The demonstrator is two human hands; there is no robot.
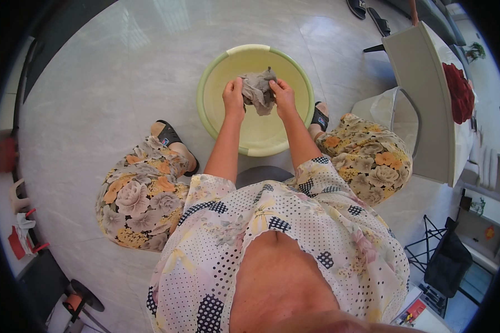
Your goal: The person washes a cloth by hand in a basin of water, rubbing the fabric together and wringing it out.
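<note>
A crumpled grey-brown cloth [258, 91] is stretched between my two hands, above a round pale green plastic basin [256, 139] on the floor. My left hand [234, 98] pinches the cloth's left edge, and my right hand [283, 95] grips its right edge. The lower end of the cloth hangs loosely. A small dark bit sticks up from its top edge. The basin stands between my feet; whether it holds water I cannot tell.
A grey-sided table [421, 108] bearing a dark red cloth [458, 93] stands at the right, with a lined waste bin [383, 108] beside it. Black slippers [379, 21] lie at the upper right. A black folding chair [446, 258] is at the lower right. Someone's arm [413, 12] shows beyond the table.
</note>
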